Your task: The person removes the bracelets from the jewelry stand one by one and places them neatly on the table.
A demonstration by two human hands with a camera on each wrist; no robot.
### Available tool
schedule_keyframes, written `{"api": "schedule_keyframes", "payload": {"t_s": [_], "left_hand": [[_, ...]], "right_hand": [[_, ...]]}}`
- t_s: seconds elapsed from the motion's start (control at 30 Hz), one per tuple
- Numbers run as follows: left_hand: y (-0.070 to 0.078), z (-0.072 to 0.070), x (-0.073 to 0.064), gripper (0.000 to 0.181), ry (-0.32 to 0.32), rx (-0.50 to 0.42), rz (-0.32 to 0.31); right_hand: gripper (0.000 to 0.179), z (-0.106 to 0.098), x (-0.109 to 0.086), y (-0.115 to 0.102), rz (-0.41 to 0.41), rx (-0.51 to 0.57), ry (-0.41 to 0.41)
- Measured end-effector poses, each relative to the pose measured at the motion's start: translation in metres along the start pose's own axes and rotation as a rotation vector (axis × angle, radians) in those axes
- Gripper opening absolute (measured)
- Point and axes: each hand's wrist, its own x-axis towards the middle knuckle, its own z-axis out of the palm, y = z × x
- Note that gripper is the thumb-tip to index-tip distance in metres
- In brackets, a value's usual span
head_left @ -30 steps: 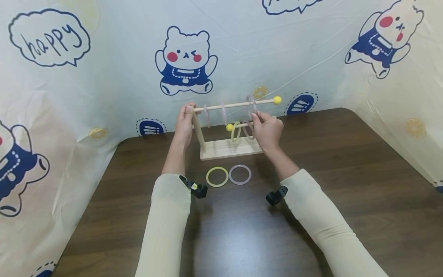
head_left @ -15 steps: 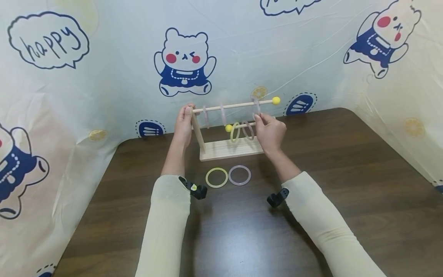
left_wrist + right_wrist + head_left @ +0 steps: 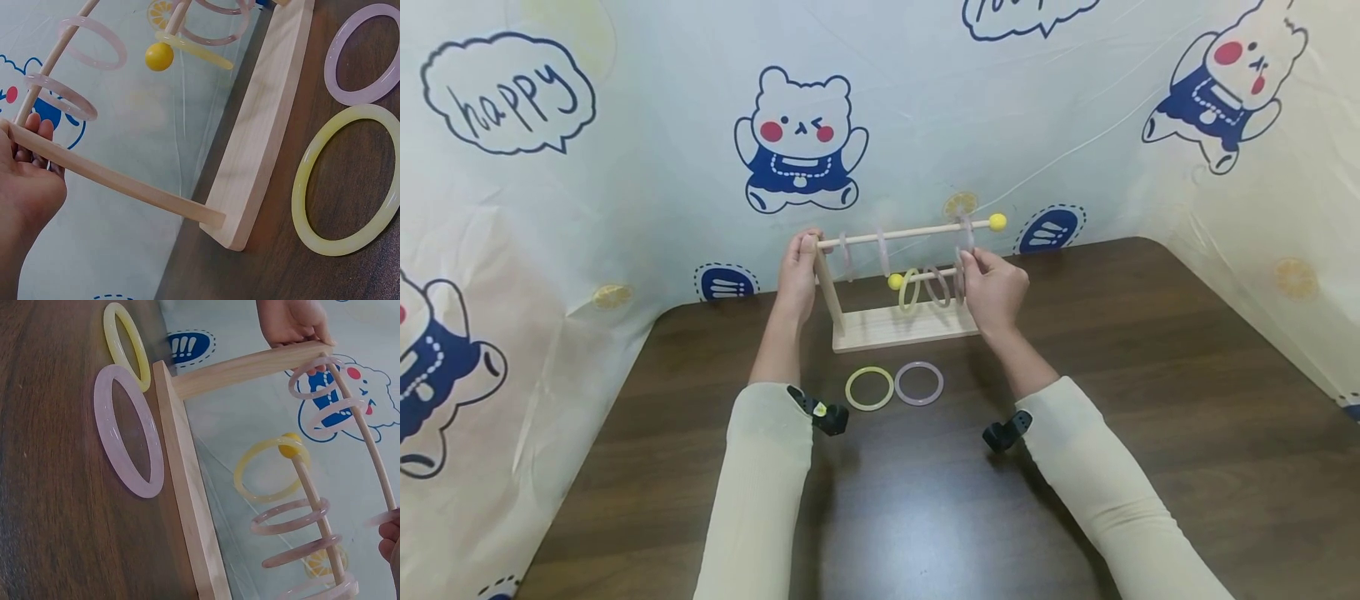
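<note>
My left hand (image 3: 797, 271) grips the top of the left post of a wooden ring stand (image 3: 887, 327), where the upper rod begins. Near that rod's yellow ball end (image 3: 997, 222), my right hand (image 3: 997, 287) pinches a pale purple ring (image 3: 967, 233) threaded on the rod. Two more pale rings hang on the upper rod, one being the pinkish ring (image 3: 62, 97) close to my left hand. On the lower rod (image 3: 319, 519) hang a yellow ring (image 3: 240, 475) and several mauve rings (image 3: 290, 519). The right post is mostly hidden behind my right hand.
A loose yellow ring (image 3: 850, 400) and a loose purple ring (image 3: 919, 404) lie side by side on the brown table (image 3: 895, 517), in front of the stand. Behind the table hangs a printed cloth (image 3: 925, 100) with cartoon bears.
My right hand has slid the pale purple ring rightward along the upper rod, closer to the ball end. The left hand keeps its grip on the post.
</note>
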Motion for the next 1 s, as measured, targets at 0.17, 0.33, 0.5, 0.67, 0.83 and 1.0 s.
{"api": "schedule_keyframes", "payload": {"t_s": [0.17,0.33,0.5,0.67,0.83,1.0], "left_hand": [[-0.0025,-0.0013,-0.0009,0.047,-0.005,0.009,-0.002],[-0.0025,-0.0016,-0.0016,0.048,-0.005,0.010,0.001],[-0.0001,-0.0005,-0.0016,0.044,-0.003,0.015,-0.003],[0.0009,0.0003,-0.0029,0.044,-0.003,0.005,-0.007],[0.0007,0.0002,-0.0024,0.047,-0.002,0.000,-0.008],[0.0004,-0.0002,-0.0013,0.044,0.003,0.021,-0.025]], "right_hand": [[0.009,-0.0016,-0.0010,0.0005,-0.011,-0.012,0.009],[0.010,-0.0028,-0.0001,0.0022,-0.015,-0.009,0.024],[0.011,-0.0049,0.0024,0.0054,-0.022,-0.012,0.028],[0.012,-0.0068,0.0041,0.0094,-0.032,-0.020,0.041],[0.014,-0.0085,0.0056,0.0084,-0.002,-0.027,0.039],[0.011,-0.0093,0.0065,0.0087,0.017,-0.035,0.058]]}}
